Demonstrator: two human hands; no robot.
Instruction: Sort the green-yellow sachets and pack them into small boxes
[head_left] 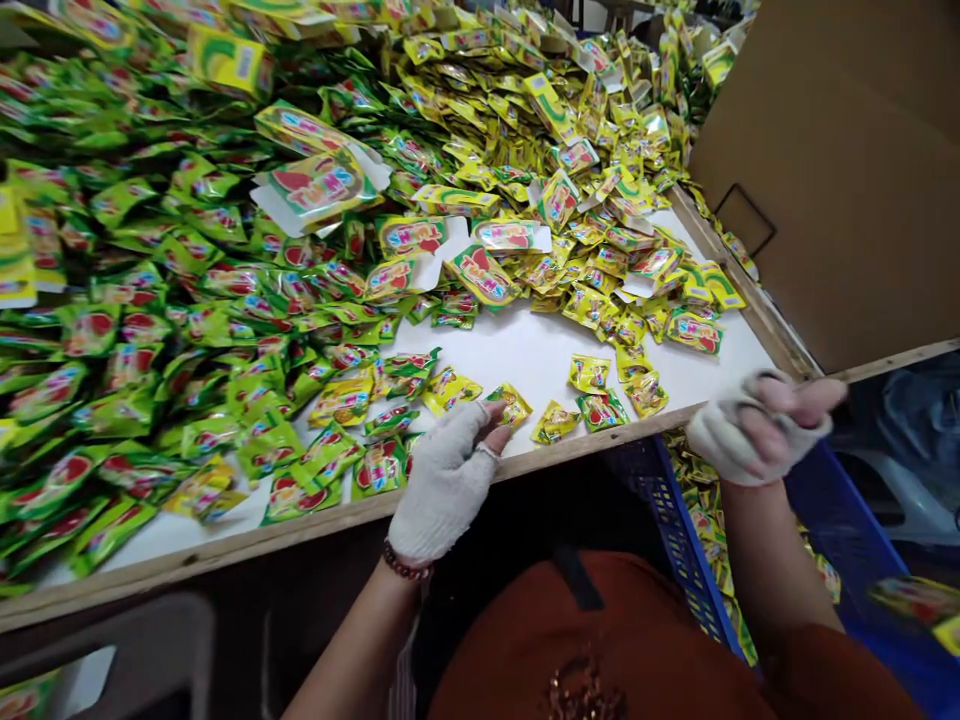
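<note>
My left hand [448, 478], in a white fingerless glove, reaches over the table's front edge. Its thumb and index fingertip are slightly apart at the left edge of a yellow candy packet [511, 404], which lies on the white tabletop [517, 345]. Close by are a second yellow packet [555, 423] and a green packet [602, 410]. My right hand [765, 425], gloved the same way, hovers past the table's front right corner with fingers curled and nothing visible in them. Below it, a blue crate [694, 570] contains yellow and green packets. A blurred yellow-green item [915, 598] shows at the lower right.
Heaped green packets [225, 320] cover the left; yellow packets [517, 120] pile up at the back. Printed small boxes [322, 185] with open flaps lie on top. A wooden rim [555, 455] edges the table. A large brown board [840, 180] stands at the right.
</note>
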